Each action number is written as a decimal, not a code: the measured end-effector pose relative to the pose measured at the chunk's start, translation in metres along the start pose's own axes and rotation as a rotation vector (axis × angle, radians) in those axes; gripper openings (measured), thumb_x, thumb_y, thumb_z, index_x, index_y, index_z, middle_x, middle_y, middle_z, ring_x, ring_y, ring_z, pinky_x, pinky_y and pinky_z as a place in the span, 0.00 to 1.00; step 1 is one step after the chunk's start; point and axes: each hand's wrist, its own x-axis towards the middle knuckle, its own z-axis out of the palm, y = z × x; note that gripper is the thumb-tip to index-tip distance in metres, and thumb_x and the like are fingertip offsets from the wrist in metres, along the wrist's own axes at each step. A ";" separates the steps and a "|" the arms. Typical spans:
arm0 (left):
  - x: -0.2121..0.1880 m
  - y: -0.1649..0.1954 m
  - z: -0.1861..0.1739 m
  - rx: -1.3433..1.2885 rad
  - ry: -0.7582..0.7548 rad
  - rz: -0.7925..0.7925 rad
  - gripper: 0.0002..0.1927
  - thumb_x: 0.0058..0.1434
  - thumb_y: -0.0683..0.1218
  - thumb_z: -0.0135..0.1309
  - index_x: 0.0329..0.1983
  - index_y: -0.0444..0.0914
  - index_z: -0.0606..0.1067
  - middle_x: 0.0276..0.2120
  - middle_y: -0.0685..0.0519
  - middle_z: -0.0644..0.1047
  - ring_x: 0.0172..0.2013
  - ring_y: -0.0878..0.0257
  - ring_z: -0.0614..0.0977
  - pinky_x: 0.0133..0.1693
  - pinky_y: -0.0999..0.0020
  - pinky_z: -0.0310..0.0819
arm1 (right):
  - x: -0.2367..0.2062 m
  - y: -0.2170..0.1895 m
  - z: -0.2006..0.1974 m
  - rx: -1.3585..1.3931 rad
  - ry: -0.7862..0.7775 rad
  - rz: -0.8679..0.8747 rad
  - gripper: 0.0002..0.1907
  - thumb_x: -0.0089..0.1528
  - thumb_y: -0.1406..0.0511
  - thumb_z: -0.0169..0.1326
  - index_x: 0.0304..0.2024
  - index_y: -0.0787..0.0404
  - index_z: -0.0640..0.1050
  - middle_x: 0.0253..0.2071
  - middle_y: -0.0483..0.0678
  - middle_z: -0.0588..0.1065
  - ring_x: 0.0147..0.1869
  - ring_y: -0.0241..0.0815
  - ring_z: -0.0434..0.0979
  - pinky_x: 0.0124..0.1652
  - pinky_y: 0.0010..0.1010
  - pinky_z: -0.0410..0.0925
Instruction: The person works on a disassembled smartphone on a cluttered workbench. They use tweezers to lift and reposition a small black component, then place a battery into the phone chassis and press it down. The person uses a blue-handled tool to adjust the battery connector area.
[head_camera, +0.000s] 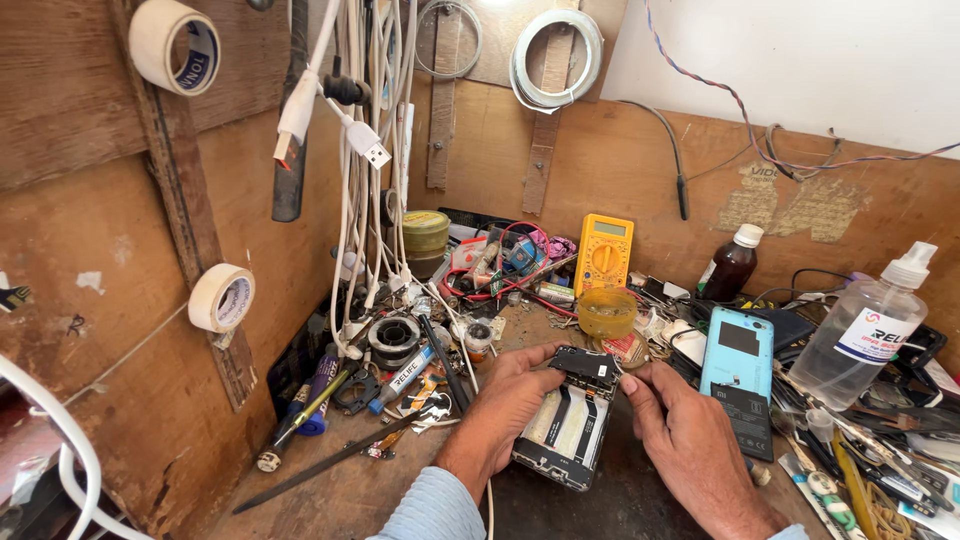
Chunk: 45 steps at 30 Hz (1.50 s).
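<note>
Left hand: the left hand (505, 400) curls around the left edge of an opened black smartphone with its back cover off (570, 420), steadying it flat on the worn wooden bench (350, 500).
Right hand: the right hand (690, 440) closes on the phone's upper right corner, thumb and fingertips pinching near the exposed circuit board, apparently to work there.
Phone: low centre, between both hands.
Back cover: a light blue rear shell (737, 352) lies just right of the phone, set aside.
Multimeter: a yellow multimeter (603, 254) leans behind the phone, within reach.
Bottle: a clear plastic bottle (868, 330) stands far right of the phone.
</note>
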 end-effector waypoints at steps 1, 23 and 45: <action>0.000 0.000 0.000 0.011 0.003 0.001 0.24 0.62 0.38 0.48 0.62 0.33 0.74 0.34 0.49 0.82 0.27 0.67 0.83 0.27 0.71 0.79 | 0.000 0.002 0.001 0.005 -0.002 0.020 0.16 0.66 0.53 0.53 0.41 0.59 0.79 0.15 0.51 0.74 0.19 0.44 0.76 0.26 0.40 0.68; 0.008 -0.019 0.000 0.191 -0.067 0.196 0.17 0.65 0.40 0.50 0.54 0.29 0.76 0.32 0.50 0.82 0.27 0.68 0.81 0.27 0.72 0.74 | 0.032 -0.012 -0.014 -0.021 -0.189 -0.201 0.37 0.46 0.49 0.72 0.51 0.63 0.82 0.51 0.53 0.81 0.55 0.46 0.82 0.55 0.35 0.70; 0.015 -0.025 -0.003 0.146 -0.109 0.156 0.12 0.66 0.42 0.53 0.49 0.30 0.79 0.32 0.52 0.83 0.27 0.70 0.81 0.29 0.74 0.75 | 0.034 -0.024 -0.018 -0.125 -0.219 0.031 0.35 0.44 0.51 0.75 0.52 0.55 0.82 0.40 0.52 0.81 0.42 0.44 0.83 0.45 0.36 0.72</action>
